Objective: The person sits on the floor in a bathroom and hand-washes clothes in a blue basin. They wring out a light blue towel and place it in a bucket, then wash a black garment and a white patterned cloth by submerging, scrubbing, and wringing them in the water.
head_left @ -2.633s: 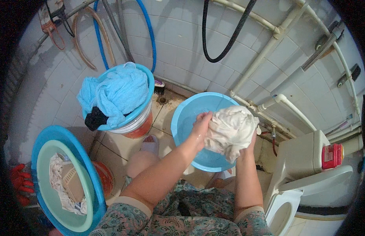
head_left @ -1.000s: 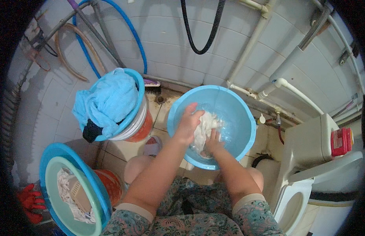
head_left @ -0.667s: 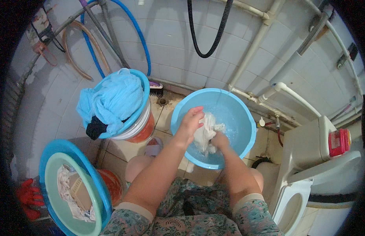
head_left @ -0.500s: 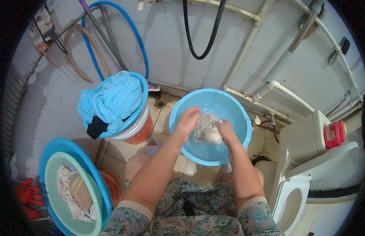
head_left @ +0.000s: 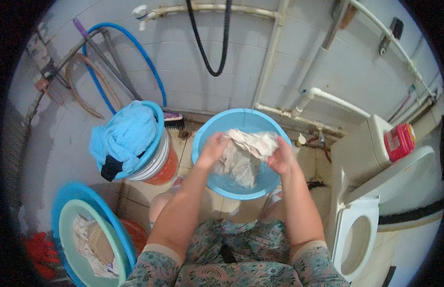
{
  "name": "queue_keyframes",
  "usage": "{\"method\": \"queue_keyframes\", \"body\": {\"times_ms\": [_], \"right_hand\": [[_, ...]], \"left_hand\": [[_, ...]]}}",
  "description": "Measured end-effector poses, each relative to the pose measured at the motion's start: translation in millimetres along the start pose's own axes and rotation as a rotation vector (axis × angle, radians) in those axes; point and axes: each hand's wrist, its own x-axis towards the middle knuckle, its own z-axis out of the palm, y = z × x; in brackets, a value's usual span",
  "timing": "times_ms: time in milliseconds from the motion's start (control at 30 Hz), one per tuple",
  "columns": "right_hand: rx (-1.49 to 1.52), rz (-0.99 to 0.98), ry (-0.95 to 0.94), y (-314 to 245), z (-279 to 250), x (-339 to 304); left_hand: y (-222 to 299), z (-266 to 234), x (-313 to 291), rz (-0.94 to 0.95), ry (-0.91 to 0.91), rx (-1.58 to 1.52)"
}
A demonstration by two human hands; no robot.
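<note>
White, wet cloth (head_left: 246,153) is bunched between your two hands over the blue basin (head_left: 207,131), which sits on the floor at mid scene, just beyond your knees. Your left hand (head_left: 213,147) is closed on the cloth's left end, your right hand (head_left: 280,157) on its right end; the fingertips of both are buried in the folds, so you cannot see how tightly they pinch. The lower part of the cloth hangs into the basin and hides most of the water there.

To the left, a light blue towel (head_left: 126,134) heaped on a bucket (head_left: 159,165) covers whatever lies inside. At near left, a green tub (head_left: 69,229) nested in a blue one holds pale laundry, cut off by the dark rim. On the right, a toilet (head_left: 360,229) is partly out of view.
</note>
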Motion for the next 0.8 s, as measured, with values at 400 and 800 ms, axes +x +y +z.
{"method": "queue_keyframes", "body": {"times_ms": [400,800], "right_hand": [[-0.748,-0.136,0.054,10.1,-17.7,14.2],[-0.548,-0.2,-0.142,31.7,6.7,19.3]], "left_hand": [[45.9,-19.3,5.3,-0.123,-0.085,-0.555],[63.6,-36.9,-4.0,0.118,0.069,0.425]]}}
